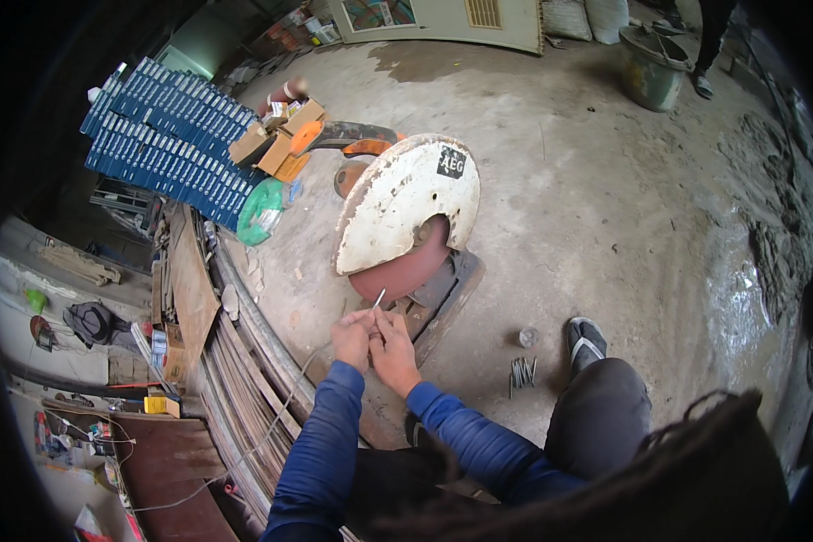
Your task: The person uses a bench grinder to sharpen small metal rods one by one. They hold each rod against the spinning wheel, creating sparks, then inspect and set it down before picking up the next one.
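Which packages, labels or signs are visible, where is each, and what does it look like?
Blue boxes: stacked rows, upper left, slim, white-edged.
Cardboard cartons: beside the stack, small, brown and orange.
Green bag: below the cartons, crumpled.
Label: on the saw's white guard, small black square.

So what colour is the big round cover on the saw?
Dirty white guard, over a reddish disc; head view.

I squat on a stained concrete floor (587, 181) that carries the chop saw (411, 226) at frame centre, a small bundle of nails (522, 372) and a round cap (528, 337) at lower right, stacked blue boxes (167, 135) at upper left, and a bucket (652, 65) at upper right.
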